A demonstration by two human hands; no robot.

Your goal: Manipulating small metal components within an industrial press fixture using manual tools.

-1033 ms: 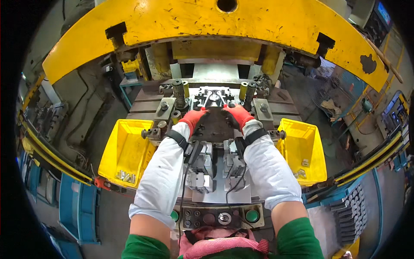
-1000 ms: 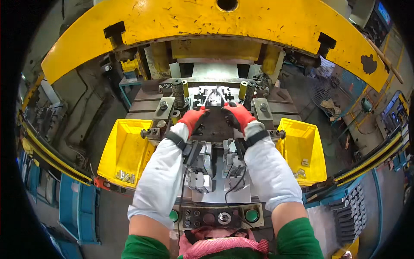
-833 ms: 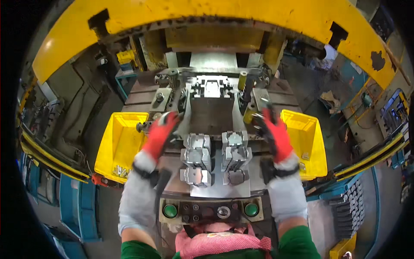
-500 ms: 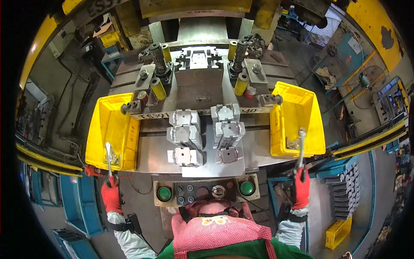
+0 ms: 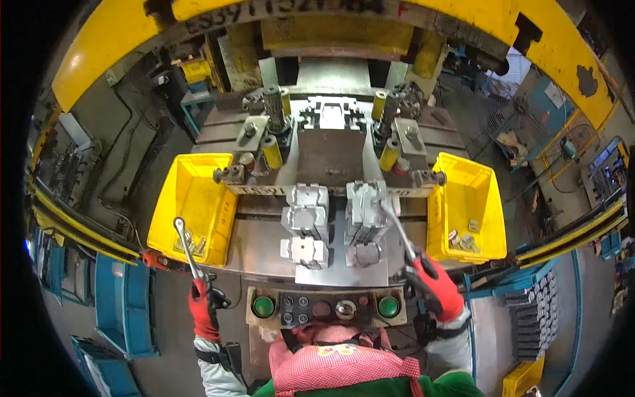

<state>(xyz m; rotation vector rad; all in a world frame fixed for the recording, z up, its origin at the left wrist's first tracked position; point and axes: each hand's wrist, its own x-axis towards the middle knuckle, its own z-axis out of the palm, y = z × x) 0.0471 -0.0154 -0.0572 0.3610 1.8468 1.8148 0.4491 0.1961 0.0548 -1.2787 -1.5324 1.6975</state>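
Both grips are clamped: right hand point(image 5: 438, 289), nearer, on a silver tool point(image 5: 399, 231) slanting forward-left toward the right row of blocks point(image 5: 363, 217), left hand point(image 5: 205, 309) on a second tool point(image 5: 188, 248).

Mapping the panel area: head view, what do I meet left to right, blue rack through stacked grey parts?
Blue rack, left hand, left green button, right green button, right hand, stacked grey parts.

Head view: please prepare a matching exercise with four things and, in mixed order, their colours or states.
1. left hand
2. right hand
3. outer buttons
4. apron

a. green
b. holds a tool, tip seen beside metal stacks
c. pink
d. holds a tool, tip seen against a bin

Pairs: 1-d, 2-b, 3-a, 4-c
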